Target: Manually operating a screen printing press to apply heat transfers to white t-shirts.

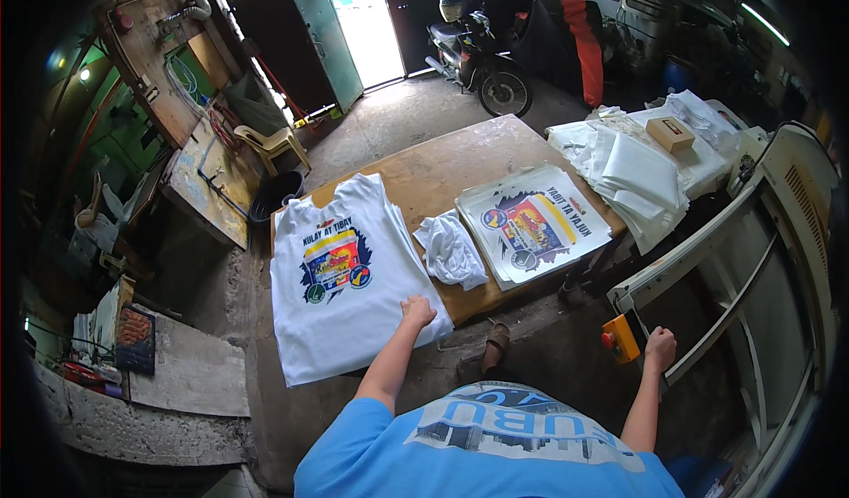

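Note:
A stack of white sleeveless shirts [296, 321] lies on the table's left part, the top one bearing a colourful print [336, 264]. My left hand [418, 310] rests on its near right side with fingers curled closed on the cloth. To the right is a crumpled white cloth [451, 250], then a pile of printed transfer sheets [575, 206] with the design mirrored. My right hand [661, 349] is closed round a bar on the frame of a large beige press-like machine [743, 268], beside a yellow switch box [622, 339] with a red button.
The brown wooden table [495, 149] stands before me. At its right, another surface holds white sheets [632, 166] and a small cardboard box [669, 134]. Farther off are a motorcycle [482, 65], a covered vehicle [562, 47], a plastic chair [274, 144], a black tub [276, 195] and an open door [327, 47].

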Tool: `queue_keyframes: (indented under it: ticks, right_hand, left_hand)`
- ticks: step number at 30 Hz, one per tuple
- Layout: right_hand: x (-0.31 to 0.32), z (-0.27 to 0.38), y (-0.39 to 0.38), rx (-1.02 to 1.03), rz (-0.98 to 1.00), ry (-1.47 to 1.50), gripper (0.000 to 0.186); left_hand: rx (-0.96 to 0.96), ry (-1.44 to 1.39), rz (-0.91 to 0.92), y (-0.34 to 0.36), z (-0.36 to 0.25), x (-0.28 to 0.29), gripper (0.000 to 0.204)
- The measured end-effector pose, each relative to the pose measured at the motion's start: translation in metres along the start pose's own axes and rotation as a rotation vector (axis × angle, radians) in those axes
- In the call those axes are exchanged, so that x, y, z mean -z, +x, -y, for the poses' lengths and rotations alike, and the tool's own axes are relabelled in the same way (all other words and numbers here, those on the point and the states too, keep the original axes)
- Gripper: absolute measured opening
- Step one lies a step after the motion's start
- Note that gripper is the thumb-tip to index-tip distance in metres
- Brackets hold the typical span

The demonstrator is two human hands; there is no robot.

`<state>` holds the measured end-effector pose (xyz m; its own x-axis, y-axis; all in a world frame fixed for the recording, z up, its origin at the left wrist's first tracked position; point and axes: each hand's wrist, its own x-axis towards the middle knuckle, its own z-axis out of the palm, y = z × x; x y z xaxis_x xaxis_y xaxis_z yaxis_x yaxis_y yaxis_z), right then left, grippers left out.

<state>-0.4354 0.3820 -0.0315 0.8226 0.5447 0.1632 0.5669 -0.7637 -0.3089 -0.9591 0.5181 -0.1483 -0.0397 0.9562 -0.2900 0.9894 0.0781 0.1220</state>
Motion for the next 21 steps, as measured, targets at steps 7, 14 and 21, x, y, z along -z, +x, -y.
queue_keyframes:
  ticks: [7, 14, 21]
  right_hand:
    - [-0.001, 0.004, 0.0, -0.025, 0.005, 0.018, 0.033]
    - [-0.003, 0.003, 0.003, -0.038, 0.042, 0.029, 0.032]
    - [-0.006, 0.003, 0.005, -0.062, 0.023, 0.056, 0.03]
  left_hand:
    - [0.127, -0.074, 0.154, 0.045, 0.012, 0.015, 0.04]
    - [0.106, 0.017, 0.097, 0.09, 0.025, 0.028, 0.045]
    - [0.279, -0.238, 0.132, 0.138, 0.04, 0.051, 0.041]
